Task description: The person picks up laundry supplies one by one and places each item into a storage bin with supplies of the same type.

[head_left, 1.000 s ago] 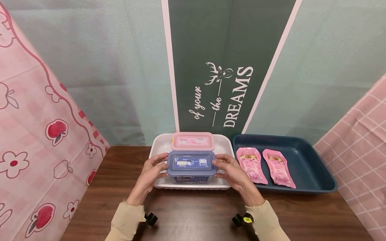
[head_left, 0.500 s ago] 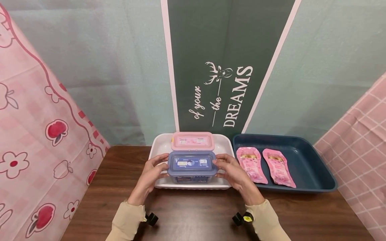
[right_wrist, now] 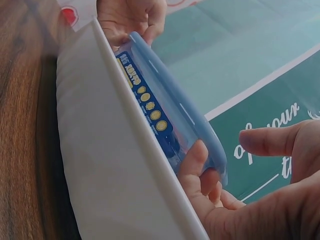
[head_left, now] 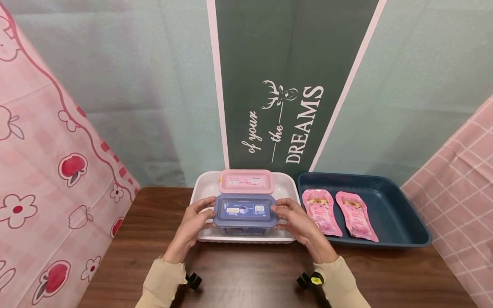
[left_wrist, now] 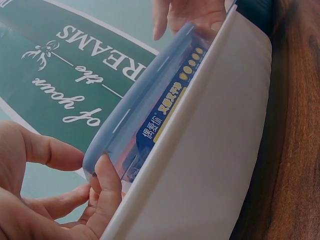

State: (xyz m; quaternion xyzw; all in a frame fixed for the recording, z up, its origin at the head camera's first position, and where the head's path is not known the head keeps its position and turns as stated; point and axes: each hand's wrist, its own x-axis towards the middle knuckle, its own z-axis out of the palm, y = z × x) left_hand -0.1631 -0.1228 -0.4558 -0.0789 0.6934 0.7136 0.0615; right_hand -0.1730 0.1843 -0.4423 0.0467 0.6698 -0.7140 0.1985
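A clear food storage box with a blue lid (head_left: 245,211) sits within the outline of the white tray (head_left: 208,233), a dark blue printed label (right_wrist: 145,97) showing through its side. My left hand (head_left: 195,220) grips the left end of the box, thumb at the lid's edge and fingers lower down. At the opposite end my right hand (head_left: 294,220) holds it, with a fingertip on the lid's rim in the right wrist view. Just behind stands a second box with a pink lid (head_left: 246,181). The blue box's underside is hidden by the tray wall.
To the right is a dark blue tray (head_left: 400,205) with two pink pouches, a left pouch (head_left: 321,211) and a right pouch (head_left: 356,216). Both trays stand on a brown wooden table (head_left: 246,269). A green printed cloth (head_left: 269,64) hangs right behind them.
The blue lid's front edge has dipped slightly in the head view. Both hands stay at the box's two ends; the pink-lidded box and the pouches have not moved.
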